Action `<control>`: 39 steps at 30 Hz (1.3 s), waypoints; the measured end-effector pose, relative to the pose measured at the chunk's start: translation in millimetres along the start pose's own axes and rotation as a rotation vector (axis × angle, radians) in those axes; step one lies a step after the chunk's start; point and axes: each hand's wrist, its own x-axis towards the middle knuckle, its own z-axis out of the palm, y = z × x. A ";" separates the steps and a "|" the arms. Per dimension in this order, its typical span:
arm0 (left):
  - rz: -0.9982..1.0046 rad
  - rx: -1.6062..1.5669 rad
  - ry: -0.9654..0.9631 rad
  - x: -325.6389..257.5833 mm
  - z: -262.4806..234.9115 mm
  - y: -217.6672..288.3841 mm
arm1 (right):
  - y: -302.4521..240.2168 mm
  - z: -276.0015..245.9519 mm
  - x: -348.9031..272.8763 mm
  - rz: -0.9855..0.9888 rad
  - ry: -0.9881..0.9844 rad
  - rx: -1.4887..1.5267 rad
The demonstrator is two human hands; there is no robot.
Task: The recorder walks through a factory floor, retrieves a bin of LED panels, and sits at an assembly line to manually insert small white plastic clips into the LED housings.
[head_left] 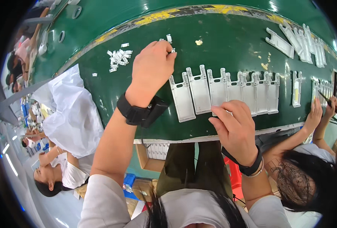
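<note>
My left hand (153, 64) reaches over the green table with its fingers curled. A small white plastic piece (173, 50) shows between its thumb and forefinger, and another small piece (169, 38) lies just beyond the fingertips. My right hand (235, 121) hovers at the near edge of a row of flat, translucent white plastic housings (183, 98), each with two prongs at its far end. Its thumb and forefinger are apart with nothing seen between them, near a housing (218, 87) in the middle of the row. The right hand hides the near ends of some housings.
A pile of small white pieces (119, 57) lies left of my left hand. White plastic sheeting (73, 110) hangs over the table's left end. More housings (301, 43) are heaped at the far right. A co-worker's hands (314, 116) work beside a single housing (296, 89) at the right.
</note>
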 end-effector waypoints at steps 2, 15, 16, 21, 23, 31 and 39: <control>-0.098 -0.173 -0.055 3.1 -6.9 6.0 | 3.3 -2.3 -2.2 0.032 0.049 0.069; -0.683 -1.435 -0.538 -82.7 -22.2 96.6 | 16.5 -22.4 -9.2 -0.154 0.123 0.203; -0.606 -1.485 -0.607 -80.7 -17.9 98.1 | 19.4 -28.1 -14.0 -0.156 0.097 0.097; -0.459 -1.560 -0.669 -80.8 7.7 110.7 | 26.9 -40.2 -20.8 -0.118 0.156 -0.110; -0.574 -1.668 -0.647 -81.3 12.8 117.2 | 37.7 -38.7 -23.2 -0.072 0.286 -0.076; 0.299 -0.660 -0.143 -101.9 66.4 167.4 | 96.4 -59.2 -2.9 0.379 0.426 -0.173; 0.424 -0.691 -0.245 -109.2 70.5 165.0 | 120.6 -66.4 9.7 0.220 0.204 -0.433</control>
